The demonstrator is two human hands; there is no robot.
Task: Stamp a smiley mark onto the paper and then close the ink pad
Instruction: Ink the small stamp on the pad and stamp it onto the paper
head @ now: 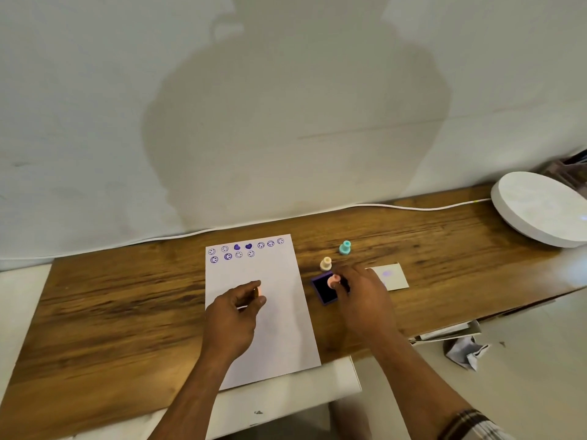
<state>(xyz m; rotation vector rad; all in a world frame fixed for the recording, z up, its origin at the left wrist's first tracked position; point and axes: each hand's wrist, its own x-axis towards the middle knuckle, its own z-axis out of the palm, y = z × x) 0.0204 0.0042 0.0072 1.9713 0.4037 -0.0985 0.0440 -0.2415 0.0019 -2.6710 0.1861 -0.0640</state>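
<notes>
Head view only. Right hand (362,293) pinches a pink stamp (331,281) between fingertips and holds it face-down on the open ink pad (322,289), presumably to load ink before printing. Pad sits just right of the paper (279,312), so the carry from ink to sheet is short. Its lid (392,276), a pale card-like piece w/ a purple smudge, lies flat just beyond the right hand, near enough for closing later. Left hand (236,312) rests over the lower-left of the sheet, fingers curled round something small & orange-pink; what it is, can't tell. Its weight probably keeps the sheet from sliding. Two rows of purple marks (244,250) fill the sheet's far edge; the space below is blank, room for the next smiley. Spare stamps, cream (326,263) & teal (345,248), stand upright beyond the pad, clear of the work. Stage: inking; printing & closing not yet done
</notes>
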